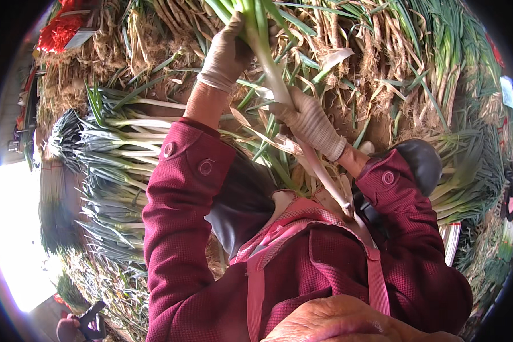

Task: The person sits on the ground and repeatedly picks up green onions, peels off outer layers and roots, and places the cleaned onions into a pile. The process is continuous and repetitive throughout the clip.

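Observation:
A long green onion point(275, 77) slants between my gloved hands, its green leaves toward the top of the view and its root end near my apron point(299, 209). My left hand point(227, 53) grips it where the leaves fan out from the stalk. Lower down, my right hand point(311, 122) is closed around the white stalk. Loose peeled leaves and dry skins point(282, 145) lie beneath my hands and over my lap. To the left, cleaned green onions point(141, 124) lie in a row with their white stalks toward me.
Untrimmed green onions with dry roots point(376, 55) are heaped ahead. More leafy onions point(461, 171) lie at the right. A tied bundle point(53, 201) lies at far left, below red netting or ties point(60, 32). Another person point(83, 322) is at the lower left, near leaf litter point(111, 282).

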`<action>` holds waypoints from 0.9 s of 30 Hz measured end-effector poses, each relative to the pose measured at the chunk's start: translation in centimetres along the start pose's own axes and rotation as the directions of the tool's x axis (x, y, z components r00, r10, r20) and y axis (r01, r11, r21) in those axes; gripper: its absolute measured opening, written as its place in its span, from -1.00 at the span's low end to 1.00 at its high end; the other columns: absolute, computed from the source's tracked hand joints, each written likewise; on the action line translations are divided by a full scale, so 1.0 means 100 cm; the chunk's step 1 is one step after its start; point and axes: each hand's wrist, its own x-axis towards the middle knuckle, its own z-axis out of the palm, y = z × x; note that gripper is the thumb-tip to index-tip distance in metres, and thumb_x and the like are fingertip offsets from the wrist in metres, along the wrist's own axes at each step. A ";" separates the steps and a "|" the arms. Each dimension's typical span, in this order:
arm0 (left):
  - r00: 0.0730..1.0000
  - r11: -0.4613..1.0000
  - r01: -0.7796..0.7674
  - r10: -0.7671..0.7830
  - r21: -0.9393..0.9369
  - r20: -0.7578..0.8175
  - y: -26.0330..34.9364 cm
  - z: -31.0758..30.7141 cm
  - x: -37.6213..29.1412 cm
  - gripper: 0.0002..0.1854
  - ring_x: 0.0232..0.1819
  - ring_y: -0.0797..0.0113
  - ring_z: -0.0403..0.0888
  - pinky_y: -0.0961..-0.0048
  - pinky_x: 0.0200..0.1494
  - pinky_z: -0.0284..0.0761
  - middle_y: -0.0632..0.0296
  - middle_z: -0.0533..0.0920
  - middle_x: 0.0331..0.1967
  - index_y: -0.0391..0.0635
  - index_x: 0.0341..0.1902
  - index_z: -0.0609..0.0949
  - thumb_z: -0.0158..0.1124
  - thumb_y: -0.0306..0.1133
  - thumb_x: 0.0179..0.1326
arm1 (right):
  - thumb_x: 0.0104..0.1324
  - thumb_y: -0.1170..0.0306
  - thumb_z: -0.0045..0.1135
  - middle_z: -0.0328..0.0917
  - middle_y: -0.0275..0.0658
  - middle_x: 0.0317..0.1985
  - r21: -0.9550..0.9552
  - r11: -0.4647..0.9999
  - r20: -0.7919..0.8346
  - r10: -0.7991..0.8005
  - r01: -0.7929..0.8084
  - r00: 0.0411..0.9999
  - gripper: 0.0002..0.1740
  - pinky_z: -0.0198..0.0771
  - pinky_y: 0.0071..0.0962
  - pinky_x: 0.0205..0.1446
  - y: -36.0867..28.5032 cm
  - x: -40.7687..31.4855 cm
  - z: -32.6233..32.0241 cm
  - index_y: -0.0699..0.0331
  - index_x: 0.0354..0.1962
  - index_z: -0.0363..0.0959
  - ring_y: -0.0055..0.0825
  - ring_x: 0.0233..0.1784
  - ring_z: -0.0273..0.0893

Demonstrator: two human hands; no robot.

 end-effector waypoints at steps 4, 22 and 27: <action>0.997 0.992 -0.052 0.046 0.113 0.057 0.012 0.018 -0.007 -0.41 -0.06 0.17 0.66 0.23 0.09 0.64 0.01 0.65 -0.05 -0.22 0.25 0.43 0.07 0.06 0.43 | 0.48 0.26 0.09 0.61 -0.39 -0.39 0.120 0.992 0.127 0.017 -0.033 0.992 -0.70 0.54 -0.56 -0.28 -0.009 -0.001 -0.009 0.33 -0.03 0.48 -0.66 -0.41 0.54; 0.975 0.987 -0.145 0.154 -0.066 0.163 0.011 0.045 -0.006 -0.49 -0.23 0.17 0.73 0.23 -0.19 0.75 0.12 0.70 -0.21 -0.16 0.17 0.51 0.13 0.03 0.41 | 0.48 0.14 0.04 0.70 -0.09 -0.30 0.549 0.772 0.286 0.185 -0.319 0.940 -0.53 0.64 -0.49 -0.20 -0.013 -0.011 -0.036 0.43 0.04 0.50 -0.46 -0.33 0.70; 0.984 0.982 -0.180 0.180 0.049 0.003 0.009 0.048 -0.003 -0.52 -0.24 0.21 0.72 0.25 -0.19 0.75 0.14 0.70 -0.22 -0.14 0.11 0.55 0.13 0.03 0.41 | 0.44 0.18 0.14 0.70 -0.22 -0.36 0.460 0.886 0.045 0.048 -0.064 0.998 -0.58 0.55 -0.59 -0.29 -0.019 -0.010 -0.034 0.37 0.03 0.54 -0.64 -0.36 0.62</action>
